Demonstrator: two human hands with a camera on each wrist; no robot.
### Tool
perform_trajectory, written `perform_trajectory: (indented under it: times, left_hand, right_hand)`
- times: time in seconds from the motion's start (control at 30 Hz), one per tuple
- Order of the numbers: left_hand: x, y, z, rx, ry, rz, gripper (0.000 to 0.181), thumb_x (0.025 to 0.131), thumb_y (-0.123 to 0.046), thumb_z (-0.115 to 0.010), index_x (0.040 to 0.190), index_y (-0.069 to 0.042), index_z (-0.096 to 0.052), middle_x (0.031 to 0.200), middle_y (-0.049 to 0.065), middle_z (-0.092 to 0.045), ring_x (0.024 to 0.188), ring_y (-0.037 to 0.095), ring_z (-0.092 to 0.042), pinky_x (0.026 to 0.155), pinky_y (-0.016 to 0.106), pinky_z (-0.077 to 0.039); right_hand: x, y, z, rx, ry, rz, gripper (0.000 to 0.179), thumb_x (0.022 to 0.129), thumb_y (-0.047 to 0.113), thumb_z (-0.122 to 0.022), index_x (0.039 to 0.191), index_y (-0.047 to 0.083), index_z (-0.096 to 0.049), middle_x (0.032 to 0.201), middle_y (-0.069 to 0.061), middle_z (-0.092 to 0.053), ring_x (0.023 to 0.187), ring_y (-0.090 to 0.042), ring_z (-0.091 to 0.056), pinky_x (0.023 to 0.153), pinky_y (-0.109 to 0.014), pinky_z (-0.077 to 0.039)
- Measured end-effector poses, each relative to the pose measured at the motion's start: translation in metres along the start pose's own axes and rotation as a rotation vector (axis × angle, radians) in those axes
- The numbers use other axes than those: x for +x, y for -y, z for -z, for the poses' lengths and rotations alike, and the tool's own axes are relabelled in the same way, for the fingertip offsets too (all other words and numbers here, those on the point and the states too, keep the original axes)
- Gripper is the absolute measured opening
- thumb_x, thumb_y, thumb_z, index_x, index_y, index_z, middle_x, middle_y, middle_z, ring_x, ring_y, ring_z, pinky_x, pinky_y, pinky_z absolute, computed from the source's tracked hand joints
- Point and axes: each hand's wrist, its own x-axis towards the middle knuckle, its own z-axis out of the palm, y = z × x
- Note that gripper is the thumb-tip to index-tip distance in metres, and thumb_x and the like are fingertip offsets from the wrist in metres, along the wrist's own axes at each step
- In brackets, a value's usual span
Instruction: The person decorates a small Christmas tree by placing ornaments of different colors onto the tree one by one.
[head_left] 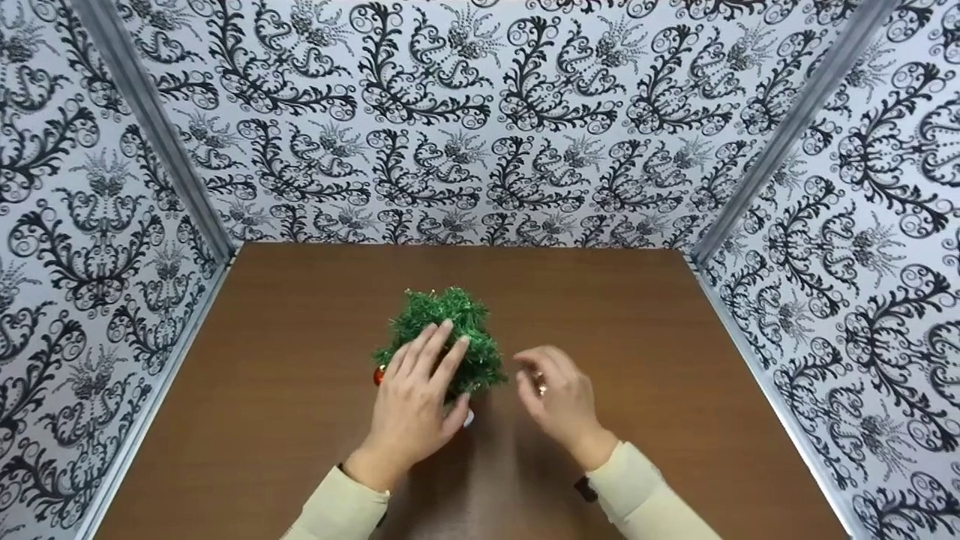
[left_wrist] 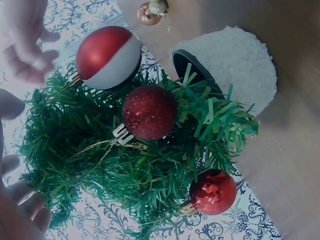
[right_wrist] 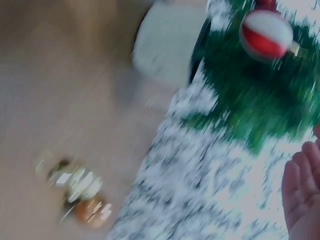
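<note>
A small artificial Christmas tree (head_left: 457, 307) with green tinsel-like branches stands on the table, its white fuzzy base (left_wrist: 240, 70) clearest in the left wrist view. My left hand (head_left: 416, 405) lies over the tree's near side, fingers extended along the branches. Red baubles hang from it: a red-and-white one (left_wrist: 109, 57), a dark glittery one (left_wrist: 150, 112) and a shiny one (left_wrist: 212, 192). To the right of the tree, my right hand (head_left: 566, 394) hovers with loosely bent fingers, holding nothing. Small gold and copper ornaments (right_wrist: 82, 190) lie on the table beneath it, partly hidden in the head view.
The brown wooden table (head_left: 300, 315) reaches to a back wall (head_left: 450, 150) with black-and-white floral covering. Similar patterned panels stand left and right, with grey metal posts (head_left: 795, 127) at the corners. The right wrist view is blurred.
</note>
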Motion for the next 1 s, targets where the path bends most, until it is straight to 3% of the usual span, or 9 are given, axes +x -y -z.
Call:
perform_trajectory:
  times: [0.17, 0.33, 0.53, 0.67, 0.87, 1.0]
  left_hand:
    - [0.003, 0.004, 0.003, 0.036, 0.058, 0.045, 0.082, 0.082, -0.043, -0.074, 0.152, -0.015, -0.043, 0.16, 0.013, -0.03, 0.144, 0.032, -0.031, 0.11, 0.054, -0.033]
    - [0.0, 0.002, 0.004, 0.052, 0.12, 0.079, 0.083, 0.084, -0.044, -0.074, 0.154, -0.016, -0.04, 0.161, 0.011, -0.029, 0.145, 0.031, -0.03, 0.111, 0.052, -0.031]
    - [-0.005, 0.001, 0.003, 0.05, 0.129, 0.076, 0.088, 0.08, -0.045, -0.078, 0.153, -0.015, -0.041, 0.157, 0.012, -0.036, 0.142, 0.032, -0.034, 0.11, 0.052, -0.033]
    - [-0.005, -0.001, 0.001, 0.035, 0.13, 0.062, 0.089, 0.079, -0.044, -0.08, 0.152, -0.013, -0.042, 0.154, 0.012, -0.04, 0.141, 0.033, -0.036, 0.109, 0.053, -0.034]
    - [-0.001, -0.003, 0.0, 0.021, 0.138, 0.058, 0.089, 0.08, -0.049, -0.079, 0.153, -0.014, -0.042, 0.154, 0.01, -0.042, 0.14, 0.032, -0.037, 0.11, 0.053, -0.033]
    - [0.0, -0.002, 0.0, 0.047, 0.177, 0.03, 0.092, 0.081, -0.049, -0.077, 0.156, -0.016, -0.036, 0.159, 0.005, -0.035, 0.143, 0.031, -0.033, 0.112, 0.051, -0.03]
  right_hand:
    - [-0.009, -0.039, 0.008, -0.053, 0.104, -0.211, 0.034, 0.083, 0.009, -0.075, 0.116, 0.013, -0.068, 0.112, 0.001, -0.065, 0.084, -0.017, -0.064, 0.061, -0.036, -0.054]
    - [-0.029, -0.068, 0.01, -0.054, 0.201, -0.335, 0.037, 0.084, 0.005, -0.074, 0.12, 0.009, -0.067, 0.116, -0.006, -0.065, 0.093, -0.027, -0.065, 0.066, -0.043, -0.054]
    - [-0.048, -0.09, 0.005, -0.049, 0.346, -0.367, 0.044, 0.086, 0.007, -0.072, 0.129, 0.009, -0.062, 0.13, -0.008, -0.06, 0.111, -0.03, -0.061, 0.081, -0.047, -0.054]
    - [-0.05, -0.098, 0.004, -0.085, 0.413, -0.371, 0.049, 0.088, 0.008, -0.071, 0.135, 0.01, -0.059, 0.137, -0.009, -0.056, 0.117, -0.031, -0.058, 0.078, -0.049, -0.055]
    - [-0.056, -0.096, -0.001, -0.116, 0.367, -0.334, 0.04, 0.086, 0.01, -0.074, 0.125, 0.009, -0.066, 0.12, -0.006, -0.063, 0.104, -0.027, -0.063, 0.073, -0.048, -0.055]
    - [-0.062, -0.09, -0.006, -0.128, 0.401, -0.296, 0.029, 0.087, 0.015, -0.074, 0.115, 0.012, -0.069, 0.105, -0.002, -0.064, 0.088, -0.02, -0.064, 0.069, -0.043, -0.054]
